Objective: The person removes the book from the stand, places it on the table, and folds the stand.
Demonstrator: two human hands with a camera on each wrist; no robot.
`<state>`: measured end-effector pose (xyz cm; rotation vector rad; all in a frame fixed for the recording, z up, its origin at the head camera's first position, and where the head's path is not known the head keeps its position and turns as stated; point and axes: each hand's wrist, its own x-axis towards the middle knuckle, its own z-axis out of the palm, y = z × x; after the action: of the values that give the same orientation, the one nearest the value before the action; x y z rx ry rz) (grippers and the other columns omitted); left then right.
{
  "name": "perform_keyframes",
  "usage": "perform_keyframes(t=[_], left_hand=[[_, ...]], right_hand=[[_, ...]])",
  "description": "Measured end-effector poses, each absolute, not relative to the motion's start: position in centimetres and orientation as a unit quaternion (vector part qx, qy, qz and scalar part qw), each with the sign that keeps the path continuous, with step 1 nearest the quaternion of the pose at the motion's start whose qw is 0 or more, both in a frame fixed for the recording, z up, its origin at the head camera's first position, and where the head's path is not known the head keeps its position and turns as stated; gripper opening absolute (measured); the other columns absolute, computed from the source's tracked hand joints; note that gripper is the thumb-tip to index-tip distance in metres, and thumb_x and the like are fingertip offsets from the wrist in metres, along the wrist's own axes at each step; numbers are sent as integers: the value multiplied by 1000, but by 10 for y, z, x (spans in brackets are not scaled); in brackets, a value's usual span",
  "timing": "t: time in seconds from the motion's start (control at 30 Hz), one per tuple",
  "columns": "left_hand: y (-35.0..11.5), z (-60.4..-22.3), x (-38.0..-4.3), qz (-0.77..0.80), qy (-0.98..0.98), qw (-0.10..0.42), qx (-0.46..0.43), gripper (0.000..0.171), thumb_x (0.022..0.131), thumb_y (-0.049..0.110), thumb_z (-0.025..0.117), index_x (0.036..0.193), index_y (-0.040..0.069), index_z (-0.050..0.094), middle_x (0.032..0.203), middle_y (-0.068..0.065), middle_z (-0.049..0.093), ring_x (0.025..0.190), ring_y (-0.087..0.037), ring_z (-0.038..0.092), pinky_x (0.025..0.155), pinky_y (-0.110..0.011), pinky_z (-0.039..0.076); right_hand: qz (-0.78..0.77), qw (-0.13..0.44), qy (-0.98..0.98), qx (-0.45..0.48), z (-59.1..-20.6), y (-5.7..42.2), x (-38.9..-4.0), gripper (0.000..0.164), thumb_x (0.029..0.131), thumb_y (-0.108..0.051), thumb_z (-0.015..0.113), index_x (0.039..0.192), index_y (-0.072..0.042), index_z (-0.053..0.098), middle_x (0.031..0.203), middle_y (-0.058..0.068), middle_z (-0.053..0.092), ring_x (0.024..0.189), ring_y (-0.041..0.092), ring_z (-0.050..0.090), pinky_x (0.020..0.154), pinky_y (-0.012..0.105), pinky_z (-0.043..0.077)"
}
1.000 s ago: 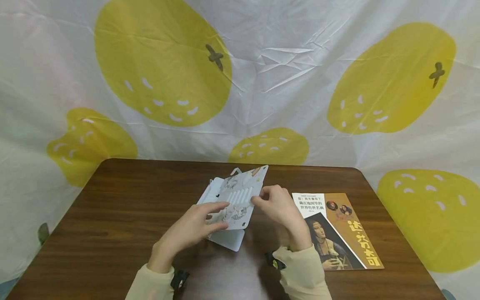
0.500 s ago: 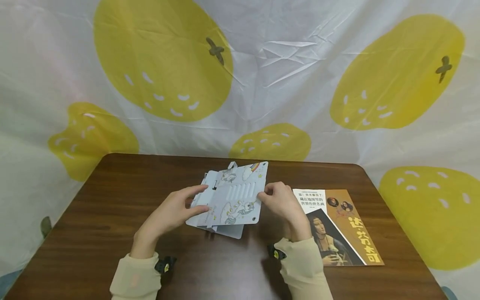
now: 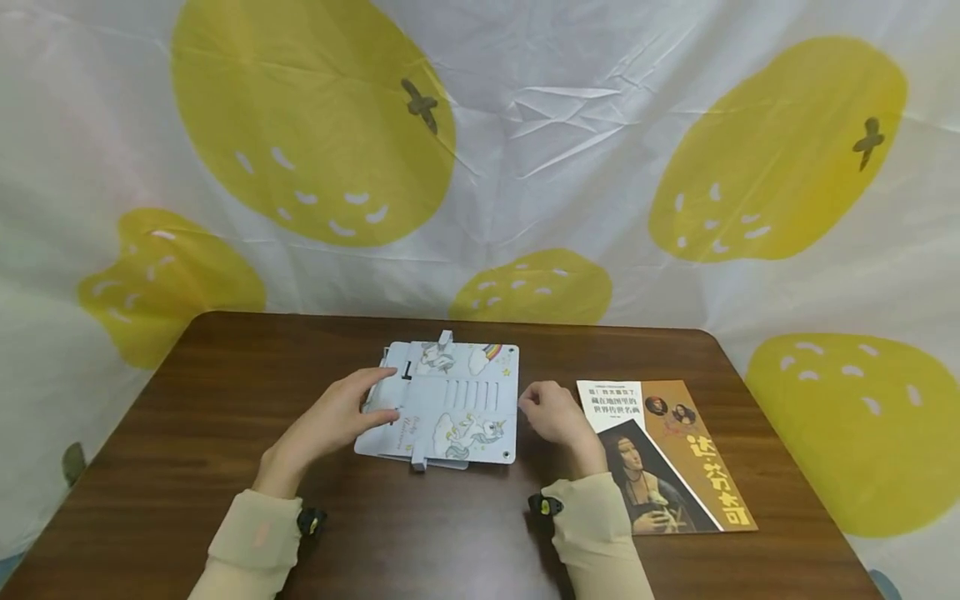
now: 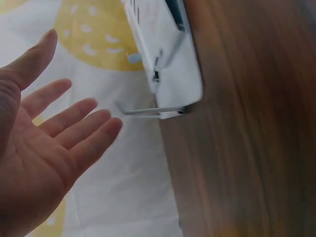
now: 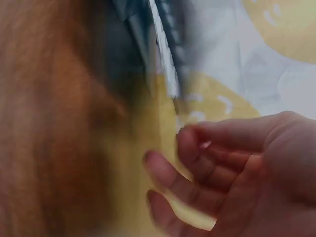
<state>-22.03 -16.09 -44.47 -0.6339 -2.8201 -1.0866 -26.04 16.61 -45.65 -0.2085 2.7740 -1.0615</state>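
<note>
A white book stand [image 3: 468, 404] printed with unicorns and a rainbow lies nearly flat on the table in the head view. Its clips stick out at the top and bottom edges. My left hand [image 3: 330, 421] is beside its left edge, thumb and fingers spread. In the left wrist view that hand [image 4: 59, 148] holds nothing, and the stand [image 4: 180, 84] with a thin wire leg shows apart from it. My right hand [image 3: 558, 412] is at the stand's right edge. The right wrist view shows its loosely curled fingers [image 5: 170, 170] just short of the blurred stand edge [image 5: 168, 64].
A picture book [image 3: 671, 458] with a portrait on its cover lies to the right of my right hand. The dark wooden table [image 3: 247, 392] has rounded far corners. Behind it hangs a white cloth [image 3: 525, 192] with yellow fruit prints.
The stand's printed panel, earlier tilted up and pinched at its right edge by my right hand, has come down nearly flat. My left hand has moved left and its fingers have parted from the panel.
</note>
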Motion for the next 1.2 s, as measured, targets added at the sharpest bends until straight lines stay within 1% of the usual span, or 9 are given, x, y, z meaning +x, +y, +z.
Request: perform_keyframes(t=[0.1,0.2,0.3,0.43,0.5,0.6,0.8,0.97,1.2], left_hand=[[-166,-450,-231,-333,-919,26,-208,64,86,20,76,140,-3,48,140,-26,47,131,-41,43,106,-54,35],[-172,-454,-244,-309,-929,7,-205,71,86,21,77,143,-4,43,145,-30,39,134,-45,37,108,-56,32],[-179,-458,-260,-292,-934,-28,-204,80,85,24,78,147,-5,37,149,-31,32,137,-46,31,109,-57,28],[-189,-458,-277,-284,-930,-76,-219,91,82,28,81,149,-6,30,152,-28,29,140,-43,27,112,-55,24],[-192,-456,-285,-280,-927,-100,-229,97,80,32,82,150,-6,27,154,-26,28,141,-42,25,113,-54,22],[-194,-452,-293,-268,-921,-136,-247,105,77,35,84,151,-7,23,155,-26,24,143,-41,22,114,-53,20],[-197,-441,-301,-240,-914,-193,-265,113,72,33,88,151,-9,19,156,-29,19,143,-41,18,115,-52,17],[-199,-436,-305,-209,-915,-206,-275,113,70,28,89,151,-9,19,156,-29,18,143,-42,18,115,-51,17],[-195,-433,-308,-187,-921,-199,-279,113,69,31,90,151,-6,22,156,-28,20,143,-43,19,115,-52,18]], right_hand=[[-388,82,916,-65,-461,163,-262,15,95,-9,55,90,-1,67,75,7,63,66,19,61,59,30,46],[-394,82,913,-60,-462,159,-262,11,93,-11,60,92,-2,67,77,7,64,65,19,62,58,30,46],[-376,88,920,-63,-462,158,-261,10,91,-14,66,95,-4,67,78,5,63,65,17,60,58,29,46],[-350,90,930,-70,-463,158,-261,13,87,-15,72,95,-6,67,80,3,61,69,16,58,61,30,47],[-340,84,934,-69,-463,159,-262,17,84,-14,75,97,-6,67,83,4,61,72,18,57,63,31,46],[-330,79,938,-65,-464,160,-262,28,81,-14,78,105,-4,68,86,4,62,75,19,56,66,33,47],[-329,93,937,-70,-469,157,-263,50,78,-13,81,123,1,63,96,8,68,82,20,60,74,38,50],[-323,94,939,-70,-470,155,-264,58,78,-12,81,129,3,59,102,9,70,90,21,62,83,42,49],[-319,93,940,-74,-467,158,-263,58,77,-12,81,129,3,60,100,9,70,87,20,62,80,40,51]])
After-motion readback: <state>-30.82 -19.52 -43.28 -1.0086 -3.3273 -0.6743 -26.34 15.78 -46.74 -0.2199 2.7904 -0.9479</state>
